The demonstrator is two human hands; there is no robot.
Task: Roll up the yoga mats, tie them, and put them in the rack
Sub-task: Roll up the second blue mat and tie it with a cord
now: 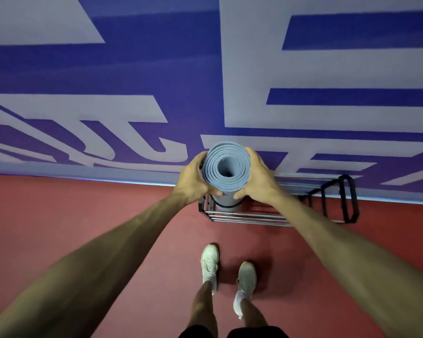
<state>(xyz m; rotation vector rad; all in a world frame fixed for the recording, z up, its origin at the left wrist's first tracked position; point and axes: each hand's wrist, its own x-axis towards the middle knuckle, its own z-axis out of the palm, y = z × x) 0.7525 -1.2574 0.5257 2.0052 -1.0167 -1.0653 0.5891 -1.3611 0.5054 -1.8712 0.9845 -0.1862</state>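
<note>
A rolled grey-blue yoga mat (226, 167) stands upright, its spiral end facing me. A dark strap circles it near the bottom. My left hand (195, 178) grips its left side and my right hand (255, 176) grips its right side. The mat's lower end sits at the left end of a low rack (254, 217) with black end frames and silver bars, which stands on the floor against the wall. Whether the mat rests on the rack's base is hidden.
A blue wall with large pale lettering (205, 93) rises just behind the rack. The floor is red (83, 203). My two feet in white shoes (209, 264) stand a short step before the rack. The rest of the rack to the right holds nothing visible.
</note>
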